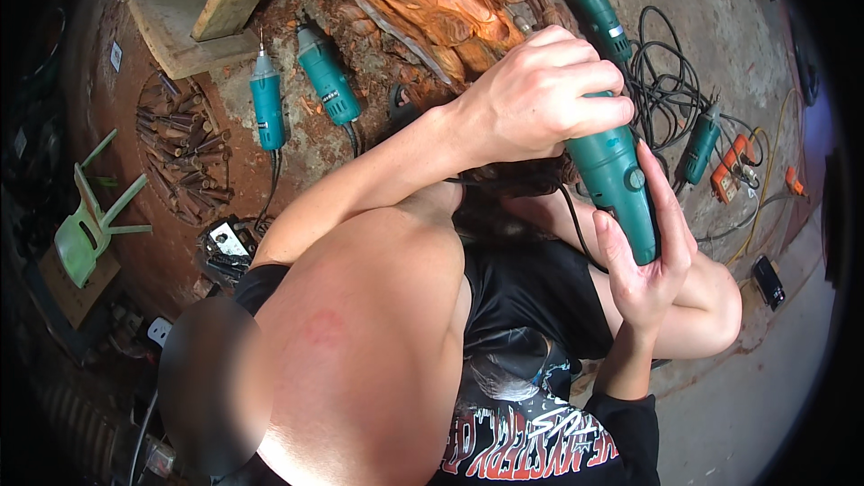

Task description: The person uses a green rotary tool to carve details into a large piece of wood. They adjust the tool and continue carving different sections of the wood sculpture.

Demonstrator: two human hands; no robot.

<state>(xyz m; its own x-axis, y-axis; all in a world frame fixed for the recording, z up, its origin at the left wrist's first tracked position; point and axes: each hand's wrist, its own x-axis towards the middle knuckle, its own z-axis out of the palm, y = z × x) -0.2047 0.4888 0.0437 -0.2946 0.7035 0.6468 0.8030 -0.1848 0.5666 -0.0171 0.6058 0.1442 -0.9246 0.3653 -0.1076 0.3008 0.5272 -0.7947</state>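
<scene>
Both my hands hold a teal die grinder (605, 162), tilted with its rear end toward my right knee. My left hand (549, 94) is wrapped round its front part, hiding the nose and any bit. Its rear end rests in the palm of my right hand (655, 252), with the thumb on one side and the fingers on the other. A black cord (573, 216) hangs beside the tool. Just beyond my left hand lies a large piece of carved reddish-brown wood (450, 0).
Teal grinders lie left of the wood (266, 99), (326, 72) and right of it (594, 9), (700, 144). Tangled black cables (661, 81) and an orange power strip (733, 166) are at right. A wooden stand (193, 22), chisels (180, 148) and green chair (81, 238) are left.
</scene>
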